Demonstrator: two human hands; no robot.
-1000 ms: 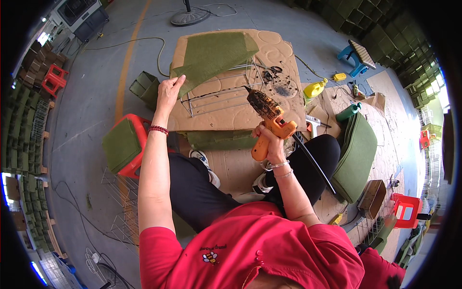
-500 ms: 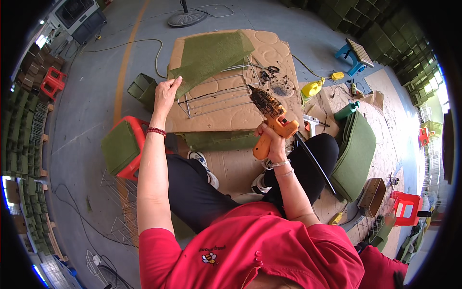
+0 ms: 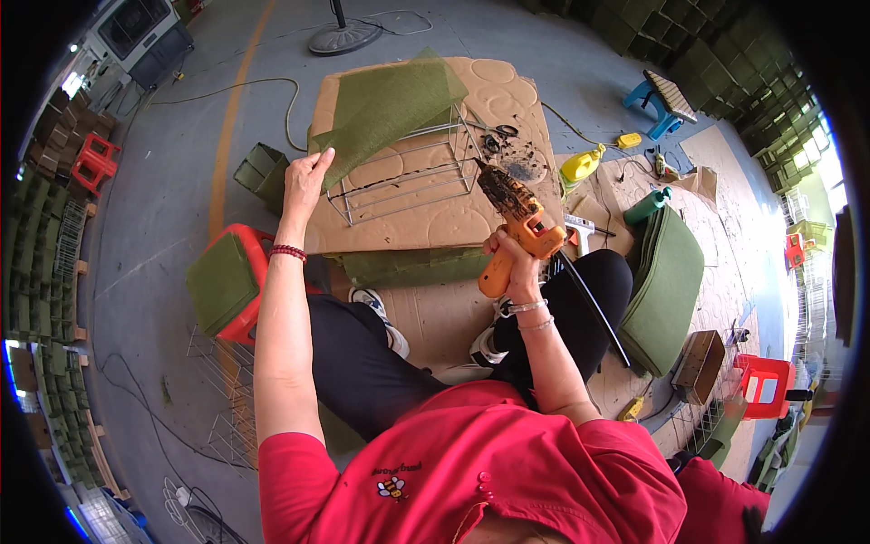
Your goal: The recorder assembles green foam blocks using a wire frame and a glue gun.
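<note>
Grey workshop floor (image 3: 140, 208) surrounds a brown cardboard-covered desk (image 3: 408, 237), where I have the left hand (image 3: 304, 186) pinching a corner of a thin green fabric sheet (image 3: 390, 109) that overlaps a silver wire frame (image 3: 408, 209), and the right hand (image 3: 517, 263) wrapped round an orange, black-crusted glue gun (image 3: 526, 227). Gluing appears to be in hand, nozzle near the frame's right end; the next move calls for a steady, taut sheet.

Small dark lettering (image 3: 396, 470), hard to make out, stands on the red shirt (image 3: 553, 471)
</note>
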